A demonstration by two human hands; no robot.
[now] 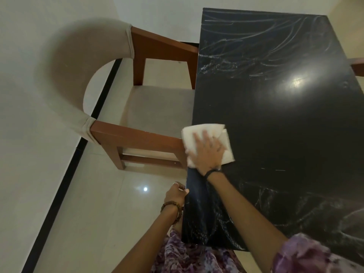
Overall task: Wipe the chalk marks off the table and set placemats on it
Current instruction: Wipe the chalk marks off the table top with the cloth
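The person stands at the near end of a glossy black table (275, 119), seen from above. The right hand (208, 152) lies palm down on a folded white cloth (204, 131), its fingers straight and spread, pressing the cloth flat against the tabletop close to the left edge. A dark band circles that wrist. The left hand (175, 194) grips the left edge of the table nearer the body, the fingers curled round the rim with the thumb on top; a ring shows on one finger and a beaded bracelet (171, 206) hangs at the wrist.

White chalk marks (246, 46) scrawl across the far part of the tabletop in long curved strokes, and more chalk smears (285, 203) cover the near part below the right forearm. The middle band of the table, around and beyond the cloth, looks dark and mostly free of chalk, with a bright lamp reflection on it.

A wooden armchair (137, 134) with a curved beige upholstered back is drawn up at the left side of the table, its arms reaching the table edge. The floor (98, 213) is pale glossy tile. Purple patterned clothing (197, 257) shows at the bottom.
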